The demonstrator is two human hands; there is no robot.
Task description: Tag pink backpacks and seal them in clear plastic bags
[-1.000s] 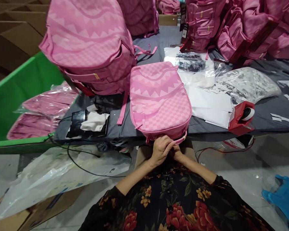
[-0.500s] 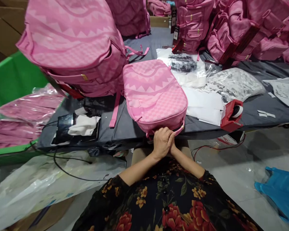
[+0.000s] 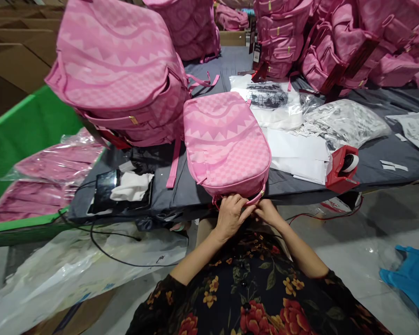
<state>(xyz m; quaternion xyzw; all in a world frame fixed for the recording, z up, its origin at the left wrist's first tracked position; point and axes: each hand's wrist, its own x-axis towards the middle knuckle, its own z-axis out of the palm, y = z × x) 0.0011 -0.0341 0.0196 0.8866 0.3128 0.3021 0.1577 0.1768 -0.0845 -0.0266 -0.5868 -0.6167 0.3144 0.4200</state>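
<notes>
A small pink backpack (image 3: 226, 139) with a zigzag and checked print lies flat at the table's front edge, its near end towards me. A thin pink strap (image 3: 257, 197) loops from that near end. My left hand (image 3: 229, 215) is closed at the strap, its thumb stretched to the right along it. Close beside it, my right hand (image 3: 268, 213) is closed with its fingertips pinched at the strap's lower side. The fingers partly hide the part of the strap between the hands.
A larger pink backpack (image 3: 122, 70) stands to the left, near a green bin (image 3: 24, 125) of bagged pink goods. Right of the small backpack lie white papers (image 3: 296, 151) and a red tape dispenser (image 3: 342, 168). More pink backpacks (image 3: 282, 37) stand behind. A blue stool (image 3: 412, 279) is on the floor.
My hands, clasped together earlier, have moved apart; the right one has shifted right and the strap now shows between them. The view has turned slightly left.
</notes>
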